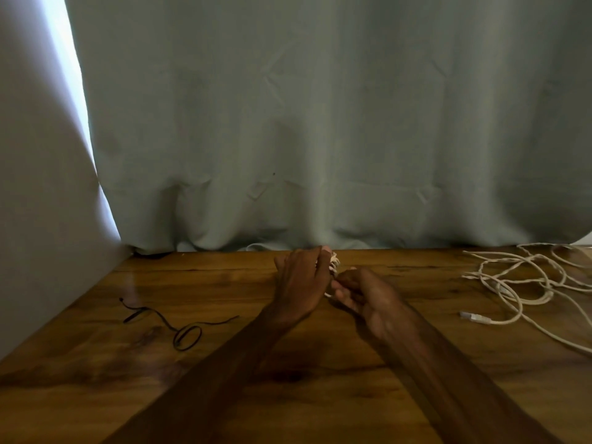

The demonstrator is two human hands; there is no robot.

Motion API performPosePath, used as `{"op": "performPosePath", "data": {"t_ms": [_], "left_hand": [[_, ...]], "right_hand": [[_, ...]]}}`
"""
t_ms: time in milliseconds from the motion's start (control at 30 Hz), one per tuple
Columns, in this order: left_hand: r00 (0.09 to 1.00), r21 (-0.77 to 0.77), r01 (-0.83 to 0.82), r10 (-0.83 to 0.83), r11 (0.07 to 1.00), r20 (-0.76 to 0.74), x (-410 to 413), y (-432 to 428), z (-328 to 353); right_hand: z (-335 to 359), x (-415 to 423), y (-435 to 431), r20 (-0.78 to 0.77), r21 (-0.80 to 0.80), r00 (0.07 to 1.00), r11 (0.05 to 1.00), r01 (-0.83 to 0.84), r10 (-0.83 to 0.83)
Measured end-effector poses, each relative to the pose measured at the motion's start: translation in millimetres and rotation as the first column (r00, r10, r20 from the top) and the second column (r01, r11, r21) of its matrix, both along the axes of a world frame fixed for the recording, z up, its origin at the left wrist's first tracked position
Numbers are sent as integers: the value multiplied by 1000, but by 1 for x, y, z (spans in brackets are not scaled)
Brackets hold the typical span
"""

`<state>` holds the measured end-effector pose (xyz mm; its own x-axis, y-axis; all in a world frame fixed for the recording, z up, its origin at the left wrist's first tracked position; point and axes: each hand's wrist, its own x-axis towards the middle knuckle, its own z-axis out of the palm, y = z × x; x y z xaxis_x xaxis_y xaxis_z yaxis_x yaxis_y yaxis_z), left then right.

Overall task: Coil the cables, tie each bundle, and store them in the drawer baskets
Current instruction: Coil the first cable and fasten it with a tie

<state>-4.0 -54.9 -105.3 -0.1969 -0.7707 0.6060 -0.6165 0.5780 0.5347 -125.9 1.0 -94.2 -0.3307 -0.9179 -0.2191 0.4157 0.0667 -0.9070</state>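
Note:
My left hand (301, 283) grips a small coiled bundle of white cable (333, 264) near the far middle of the wooden table (224, 395); only the bundle's edge shows past the fingers. My right hand (365, 296) sits right beside it, its fingers pinching the cable at the bundle's lower end. A loose tangle of white cables (525, 280) lies at the right, with a connector end (474, 317) pointing left. A thin black tie (179, 325) lies curled on the table at the left.
A pale grey-green curtain (320, 123) hangs along the table's far edge. A light wall (38, 219) borders the left side. No drawer or basket is in view.

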Motion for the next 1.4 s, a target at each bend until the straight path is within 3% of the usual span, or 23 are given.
{"op": "performPosePath", "data": {"t_ms": [167, 367, 567, 700, 800, 933, 1067, 1167, 1400], "left_hand": [[999, -93, -39, 38, 995, -13, 4, -2, 0], [996, -179, 9, 6, 984, 84, 4, 2, -1], [998, -178, 23, -10, 984, 69, 3, 6, 2], [998, -199, 16, -5, 980, 56, 13, 2, -3], [1000, -178, 20, -17, 984, 19, 17, 1, -2], [1000, -167, 14, -10, 986, 28, 15, 2, 1], [1000, -162, 11, -11, 987, 0, 16, 0, -1], [1000, -164, 13, -13, 986, 2, 18, -1, -2], [999, -170, 43, -42, 984, 12, 18, 0, -4]], "right_hand": [[2, 17, 5, 49, -8, 992, 993, -116, 117], [2, 16, 6, 3, 17, 998, 998, -55, 55], [9, 16, 10, 112, -66, 993, 997, -41, 48], [5, 17, 5, 165, -110, 975, 985, -132, 149], [-1, 18, 4, -17, -147, 986, 975, -168, 167], [-7, 20, 0, -277, -227, 961, 973, -43, -22], [-3, 14, 3, -493, -370, 851, 929, -19, -179], [5, 7, 5, -539, -427, 817, 902, -58, -203], [8, 10, 4, -495, -481, 854, 869, -118, -158]]}}
